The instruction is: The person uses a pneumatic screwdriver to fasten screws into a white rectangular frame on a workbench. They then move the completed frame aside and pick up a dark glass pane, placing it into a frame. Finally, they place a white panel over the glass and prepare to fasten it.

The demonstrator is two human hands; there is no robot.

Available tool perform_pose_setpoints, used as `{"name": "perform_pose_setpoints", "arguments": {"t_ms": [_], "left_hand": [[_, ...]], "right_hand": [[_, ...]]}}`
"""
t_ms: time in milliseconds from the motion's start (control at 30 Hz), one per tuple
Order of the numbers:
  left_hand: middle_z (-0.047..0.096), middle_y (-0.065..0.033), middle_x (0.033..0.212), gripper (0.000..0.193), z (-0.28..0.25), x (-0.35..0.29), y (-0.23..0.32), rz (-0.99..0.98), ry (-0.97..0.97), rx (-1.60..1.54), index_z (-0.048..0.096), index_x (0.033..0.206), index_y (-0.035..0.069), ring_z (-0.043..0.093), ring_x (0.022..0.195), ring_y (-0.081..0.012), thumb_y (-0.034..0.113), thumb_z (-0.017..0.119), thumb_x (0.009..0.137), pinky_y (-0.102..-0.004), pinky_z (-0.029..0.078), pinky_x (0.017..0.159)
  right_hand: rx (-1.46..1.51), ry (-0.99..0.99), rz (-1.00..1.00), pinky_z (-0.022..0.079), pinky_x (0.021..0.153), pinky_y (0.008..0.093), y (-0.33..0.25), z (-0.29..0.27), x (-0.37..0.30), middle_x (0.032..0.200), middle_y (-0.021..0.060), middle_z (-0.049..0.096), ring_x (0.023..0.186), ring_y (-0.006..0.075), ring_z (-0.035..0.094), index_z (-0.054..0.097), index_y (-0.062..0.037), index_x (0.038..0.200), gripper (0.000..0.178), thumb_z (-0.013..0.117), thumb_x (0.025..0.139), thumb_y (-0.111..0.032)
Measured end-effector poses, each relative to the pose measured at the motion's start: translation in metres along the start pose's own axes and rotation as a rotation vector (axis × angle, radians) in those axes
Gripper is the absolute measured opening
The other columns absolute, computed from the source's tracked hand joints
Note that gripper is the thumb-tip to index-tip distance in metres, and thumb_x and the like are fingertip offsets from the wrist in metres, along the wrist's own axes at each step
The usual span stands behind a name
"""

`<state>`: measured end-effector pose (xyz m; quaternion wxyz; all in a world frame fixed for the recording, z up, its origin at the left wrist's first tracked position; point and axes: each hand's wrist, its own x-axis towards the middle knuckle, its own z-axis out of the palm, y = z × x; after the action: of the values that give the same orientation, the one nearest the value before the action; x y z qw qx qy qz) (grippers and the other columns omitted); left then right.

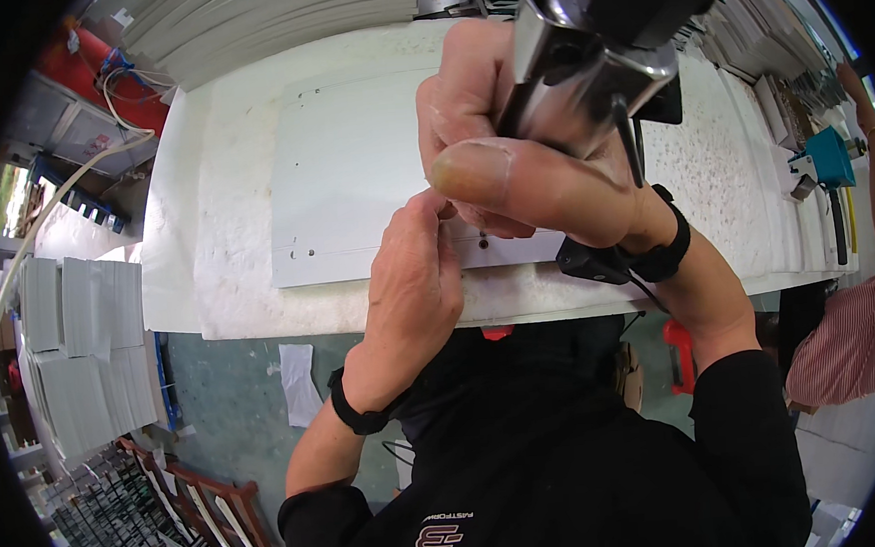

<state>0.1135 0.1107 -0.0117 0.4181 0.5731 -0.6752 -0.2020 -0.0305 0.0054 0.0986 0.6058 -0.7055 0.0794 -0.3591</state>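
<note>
My right hand is raised close to the camera, its fingers wrapped round a shiny metal hand tool with a black upper part. The tool's exact kind does not show. Below it, my left hand is closed near the front edge of a white panel. Its fingertips are pressed together and partly hidden behind my right hand, so what they hold cannot be made out. Small holes dot the panel's left corners. A dark round hole or fitting shows at the front edge, just right of my left hand.
White foam sheeting covers the table under the panel. Stacked boards line the far side, and more white stacks stand at the left. On the right lies a teal power tool, near another person's striped clothing.
</note>
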Motion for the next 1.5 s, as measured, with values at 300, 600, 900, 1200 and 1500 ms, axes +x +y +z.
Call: {"name": "perform_pose_setpoints", "arguments": {"t_ms": [300,600,900,1200,1500], "left_hand": [[0.066,-0.0207,0.126,0.033,-0.007,0.007,0.008,-0.126,-0.037,-0.283,0.052,0.135,-0.002,0.063,0.119,-0.0344,0.003,0.051,0.103,-0.0421,0.049,0.101],[0.070,-0.0138,0.123,0.058,-0.043,0.035,0.043,-0.170,-0.549,-0.620,0.061,0.137,-0.005,0.063,0.120,-0.0222,0.044,0.054,0.108,-0.0363,0.046,0.107],[0.070,-0.0080,0.106,0.026,-0.018,0.028,0.051,-0.162,-0.267,-0.369,0.061,0.108,0.000,0.062,0.113,-0.0183,0.021,0.073,0.099,-0.0352,0.048,0.102],[0.070,-0.0130,0.119,0.046,-0.022,0.031,0.041,-0.207,-0.601,-0.850,0.061,0.131,-0.004,0.064,0.109,-0.0202,0.035,0.058,0.107,-0.0342,0.047,0.102],[0.071,-0.0141,0.119,0.046,-0.015,0.025,0.049,-0.213,-0.529,-0.679,0.061,0.126,-0.005,0.062,0.123,-0.0224,0.037,0.052,0.110,-0.0357,0.043,0.110]], "right_hand": [[0.152,0.046,-0.121,0.059,0.082,0.0419,-0.008,-0.022,0.006,0.087,0.0147,0.068,0.075,0.0214,0.068,0.058,-0.0026,0.094,0.029,0.055,0.102,-0.030],[0.490,-0.001,-0.291,0.034,0.117,0.0704,0.010,-0.049,0.008,0.094,0.0059,0.069,0.114,0.0264,0.065,0.062,-0.0118,0.103,0.036,0.041,0.109,-0.041],[0.263,0.108,-0.365,0.040,0.114,0.0663,0.011,-0.048,-0.013,0.091,0.0080,0.064,0.104,0.0265,0.065,0.055,-0.0085,0.106,0.031,0.041,0.109,-0.036],[0.430,0.121,-0.328,0.041,0.114,0.0654,0.002,-0.049,-0.014,0.082,0.0032,0.054,0.093,0.0225,0.062,0.053,-0.0115,0.103,0.028,0.044,0.107,-0.037],[0.441,0.181,-0.268,0.041,0.115,0.0646,-0.003,-0.044,-0.018,0.081,0.0001,0.056,0.091,0.0202,0.064,0.055,-0.0131,0.102,0.021,0.051,0.105,-0.034]]}}
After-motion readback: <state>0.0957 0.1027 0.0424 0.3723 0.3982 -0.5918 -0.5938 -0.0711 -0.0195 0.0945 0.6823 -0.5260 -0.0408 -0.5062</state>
